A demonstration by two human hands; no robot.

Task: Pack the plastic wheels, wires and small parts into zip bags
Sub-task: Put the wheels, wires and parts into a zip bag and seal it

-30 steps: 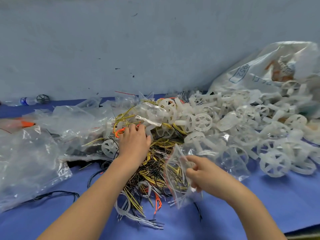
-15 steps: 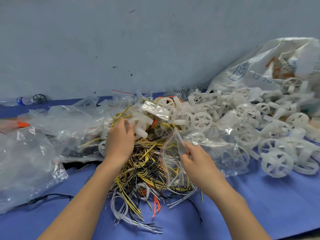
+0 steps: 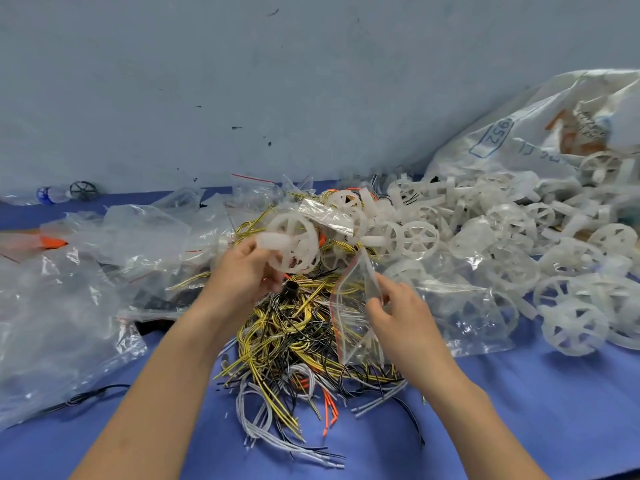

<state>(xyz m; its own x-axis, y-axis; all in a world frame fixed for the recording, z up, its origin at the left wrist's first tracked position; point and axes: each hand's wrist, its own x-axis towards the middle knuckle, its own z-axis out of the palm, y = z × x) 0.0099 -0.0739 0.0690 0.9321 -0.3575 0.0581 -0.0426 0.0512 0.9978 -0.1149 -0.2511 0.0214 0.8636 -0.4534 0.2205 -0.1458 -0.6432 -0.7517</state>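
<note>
Centre of the frame, above the tangle of wires (image 3: pixel 294 341): left hand (image 3: pixel 242 275) clenched on a white plastic wheel (image 3: pixel 296 245), fingers curled round its stub axle; wheel lifted off the heap, flat face toward the camera, axle pointing to the left of the frame. Just right of it, right hand (image 3: pixel 401 317) pinching one lip of a small zip bag (image 3: pixel 356 317) — bag held on end, red-striped mouth uppermost and slanting toward the wheel; hard to tell how far the mouth gapes. Wheel up and left of the mouth, near but apart; left hand plainly the nearer one. Likely needed next: tipping the wheel edge-on or axle-first, the disc looking wide against that opening. Loose wheels (image 3: pixel 519 230) heaped at the right on the blue counter (image 3: pixel 536 410); clear bags (image 3: pixel 104 271) piled at the left.
</note>
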